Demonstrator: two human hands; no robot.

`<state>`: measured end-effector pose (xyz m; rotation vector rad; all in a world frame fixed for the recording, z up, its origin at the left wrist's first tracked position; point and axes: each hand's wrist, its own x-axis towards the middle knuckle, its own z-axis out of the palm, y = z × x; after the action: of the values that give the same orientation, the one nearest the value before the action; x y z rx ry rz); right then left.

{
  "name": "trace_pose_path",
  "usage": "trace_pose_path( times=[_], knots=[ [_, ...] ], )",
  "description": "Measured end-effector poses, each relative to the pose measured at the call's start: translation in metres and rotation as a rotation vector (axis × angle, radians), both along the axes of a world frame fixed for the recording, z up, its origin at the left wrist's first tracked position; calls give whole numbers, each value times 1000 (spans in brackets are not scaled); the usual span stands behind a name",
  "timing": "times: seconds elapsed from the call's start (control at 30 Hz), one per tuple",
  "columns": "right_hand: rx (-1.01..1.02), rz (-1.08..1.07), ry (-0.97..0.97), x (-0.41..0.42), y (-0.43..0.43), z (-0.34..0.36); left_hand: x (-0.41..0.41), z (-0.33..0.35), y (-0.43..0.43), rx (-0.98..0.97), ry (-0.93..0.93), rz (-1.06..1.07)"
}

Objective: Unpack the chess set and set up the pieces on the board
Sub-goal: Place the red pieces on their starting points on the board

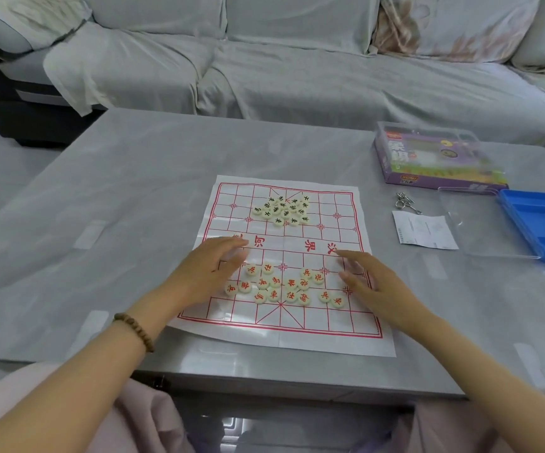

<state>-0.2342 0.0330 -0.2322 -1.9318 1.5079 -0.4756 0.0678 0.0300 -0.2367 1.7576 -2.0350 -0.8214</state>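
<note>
Both hands flat and spread, left hand [214, 268] and right hand [364, 279] holding nothing, flank the red pieces [284, 286] scattered at the board's [346, 331] 6 o'clock end; those little discs look light and slick, so I'd pinch each by its rim.

We see a thin, paper-like board sheet [284, 335] with a slight sheen and a centre crease, lying on a smooth, glossy grey tabletop [166, 165] that reflects light. The round pieces [281, 286] look like smooth cream plastic. The blue tray [539, 223] is glossy moulded plastic beside a clear plastic lid [487, 237]. The box [434, 158] has shiny transparent walls. Small metal rings [405, 202] gleam. A matt paper slip [425, 232] lies flat. The sofa cover [264, 60] is soft, wrinkled cloth, and the bracelet [134, 328] has matt wooden-looking beads.
</note>
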Motion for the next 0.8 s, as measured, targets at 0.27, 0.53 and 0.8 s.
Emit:
trace_pose_path(
  times=[0.27,0.53,0.8],
  knots=[
    [-21,-62,-35,33,-27,-6,-14,15,-6,29,46,-24],
    [-93,-150,59,48,-28,-15,-33,9,-11,-33,-27,-61],
    [-71,-115,-138,51,-20,-13,-40,1,-3,-78,-20,-78]
  ],
)
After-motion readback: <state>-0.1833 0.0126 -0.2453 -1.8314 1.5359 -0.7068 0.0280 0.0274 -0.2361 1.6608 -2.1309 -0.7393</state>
